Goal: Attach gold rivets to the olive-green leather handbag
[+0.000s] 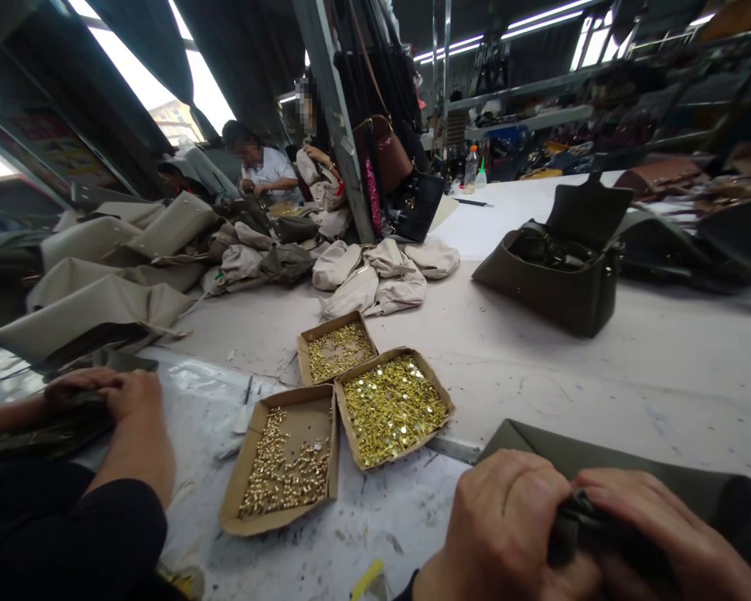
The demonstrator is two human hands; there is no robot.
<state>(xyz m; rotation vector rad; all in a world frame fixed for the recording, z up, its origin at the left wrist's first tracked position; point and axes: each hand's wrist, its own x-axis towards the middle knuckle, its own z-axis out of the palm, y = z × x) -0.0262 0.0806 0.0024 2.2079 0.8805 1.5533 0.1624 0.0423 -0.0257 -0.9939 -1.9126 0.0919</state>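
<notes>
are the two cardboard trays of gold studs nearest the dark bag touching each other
Touching: the head view shows the small tray and large tray meeting at one edge.

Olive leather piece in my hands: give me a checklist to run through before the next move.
1. Grip: left hand and right hand both closed on the olive leather piece: ok.
2. The part pinched between the fingers is hidden: cannot tell.
3. Three cardboard trays of brass hardware lie flat and stocked, left of the hands: ok.
4. Co-worker's hands are apart from the trays: ok.
5. Finished olive bag stands upright, away from the work: ok.
</notes>
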